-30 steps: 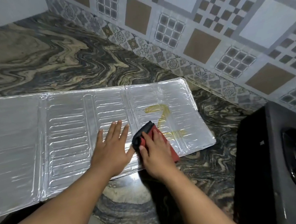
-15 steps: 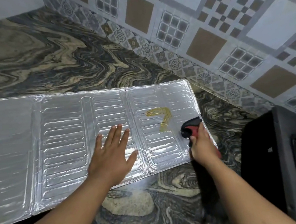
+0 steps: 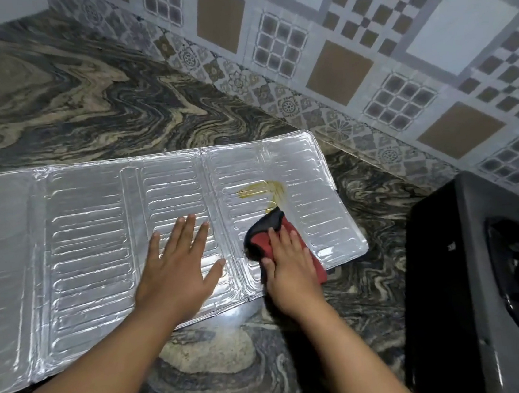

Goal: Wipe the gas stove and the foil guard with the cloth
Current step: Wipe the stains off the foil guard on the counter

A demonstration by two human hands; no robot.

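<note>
Low in the middle of the frame, the left hand [image 3: 176,269] lies flat with straight fingers on the foil guard [image 3: 90,246], and the right hand [image 3: 291,263] presses the red cloth [image 3: 263,234] down near the guard's right edge. Just above the cloth is a yellow smear [image 3: 264,189]. The guard lies flat on the swirly counter [image 3: 82,103]; bare counter parts it from the black stove [image 3: 483,268] at the right, with the tiled wall [image 3: 363,41] behind.

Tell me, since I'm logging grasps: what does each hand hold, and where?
Right hand presses the cloth flat, fingers over its near part. Left hand rests open on the foil guard.
</note>
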